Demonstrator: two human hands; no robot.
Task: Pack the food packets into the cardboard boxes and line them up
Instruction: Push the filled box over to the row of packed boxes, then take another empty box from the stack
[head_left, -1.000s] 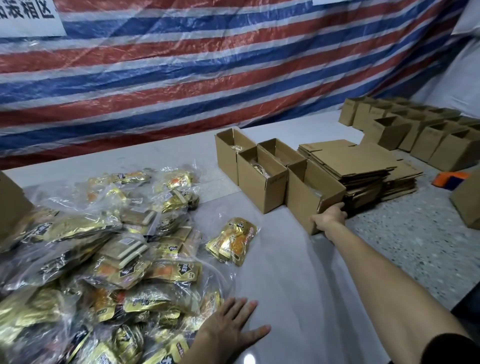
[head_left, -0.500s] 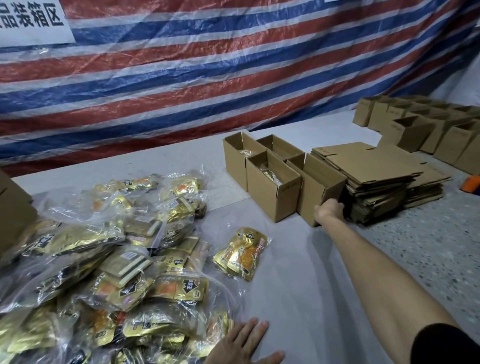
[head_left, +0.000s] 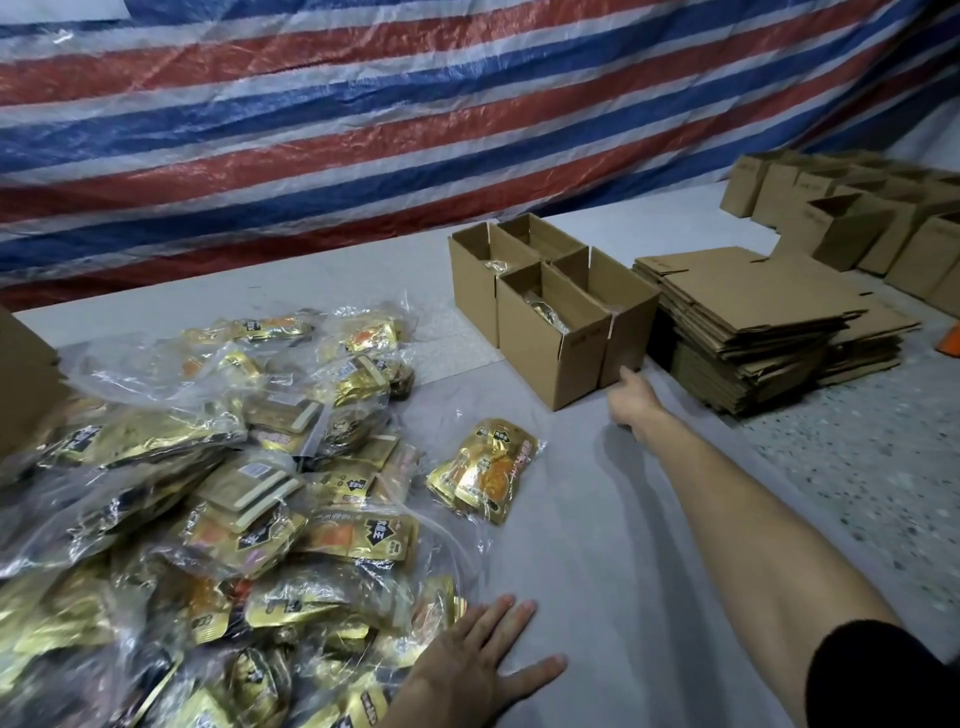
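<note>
Cardboard boxes (head_left: 545, 353): four open, clustered | left hand (head_left: 478, 670) flat, released | right hand (head_left: 631, 402) touching one, grip unclear

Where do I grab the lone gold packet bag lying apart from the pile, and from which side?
Pinch the lone packet bag by its right long edge, coming down from the bare table side; it lies flat, with the pile crowding its left.

Right hand (head_left: 631, 402) touches an open brown cardboard box (head_left: 631, 332); left hand (head_left: 483, 665) lies flat beside heaped gold foil food packets (head_left: 234, 493).
</note>
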